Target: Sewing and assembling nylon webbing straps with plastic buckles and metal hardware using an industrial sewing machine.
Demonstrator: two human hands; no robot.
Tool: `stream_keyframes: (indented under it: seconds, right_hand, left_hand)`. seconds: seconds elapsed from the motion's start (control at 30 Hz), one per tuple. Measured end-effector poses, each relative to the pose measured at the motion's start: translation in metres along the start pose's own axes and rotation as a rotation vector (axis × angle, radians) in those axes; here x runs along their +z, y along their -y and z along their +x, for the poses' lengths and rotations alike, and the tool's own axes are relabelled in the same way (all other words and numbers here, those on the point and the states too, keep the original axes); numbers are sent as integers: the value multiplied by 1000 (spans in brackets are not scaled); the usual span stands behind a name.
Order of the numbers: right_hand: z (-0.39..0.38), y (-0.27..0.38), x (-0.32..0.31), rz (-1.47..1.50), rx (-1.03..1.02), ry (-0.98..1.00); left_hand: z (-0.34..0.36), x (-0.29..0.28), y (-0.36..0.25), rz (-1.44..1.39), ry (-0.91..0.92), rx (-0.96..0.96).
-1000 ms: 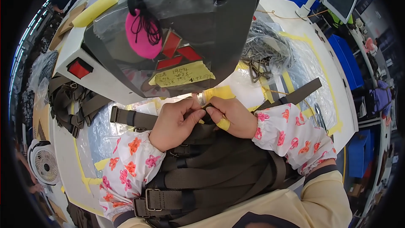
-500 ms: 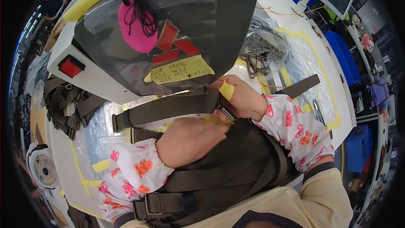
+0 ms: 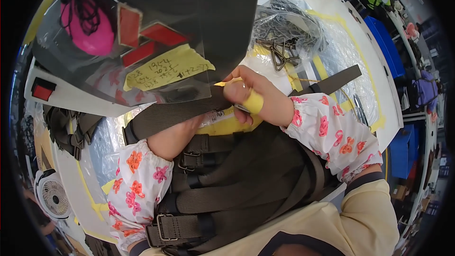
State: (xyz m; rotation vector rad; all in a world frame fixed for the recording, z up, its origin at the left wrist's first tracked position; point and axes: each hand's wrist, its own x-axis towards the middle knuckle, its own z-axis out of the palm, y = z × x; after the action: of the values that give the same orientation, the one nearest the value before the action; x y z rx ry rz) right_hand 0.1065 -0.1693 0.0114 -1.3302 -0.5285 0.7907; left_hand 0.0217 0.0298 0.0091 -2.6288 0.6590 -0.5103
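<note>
A dark olive webbing strap [image 3: 175,115] runs across in front of me, just below the machine head. My right hand [image 3: 268,96], with yellow tape round a finger, is closed on the strap's right end, its thumb pressed on top. Beneath the strap passes my left hand [image 3: 171,138]; its fingers are hidden behind the webbing and the machine, so their grip does not show. A heap of dark webbing [image 3: 256,166] lies close to my body. Metal buckles [image 3: 166,227] are threaded on straps at the heap's left side.
A dark grey machine [image 3: 222,14] with a clear plastic sheet overhangs the work. Right of it, a clear bag of metal hardware [image 3: 294,26] lies beside triangular metal rings [image 3: 280,59]. More strapping [image 3: 71,130] and a white fan [image 3: 53,194] are at left.
My left hand has gone from above the webbing heap to underneath the strap. The right hand has shifted slightly left, its thumb now over the strap end. The view has moved, putting the machine further left.
</note>
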Motion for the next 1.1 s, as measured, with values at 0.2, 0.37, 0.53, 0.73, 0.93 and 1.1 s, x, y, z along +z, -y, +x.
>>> stream_keyframes:
  seconds: [0.2,0.37,0.53,0.73,0.93,1.1]
  right_hand:
    - [10,3,-8,-750,-327,-195]
    - [22,-2,-30,-897,-490,-99]
    - [20,-7,-23,-925,-437,-16]
    - [19,8,-5,-1367,-265,43]
    - [13,-12,-13,-1250,-802,-74]
    - [10,-10,-3,-1383,-862,-97]
  left_hand:
    - [18,-5,4,-312,25,8]
    - [27,-18,-1,-385,2,-75]
    - [23,-18,3,-526,-32,-56]
    - [13,-17,-1,-1009,349,-274]
    - [11,-20,-2,-950,389,-299]
    - [10,-19,-5,-923,406,-345]
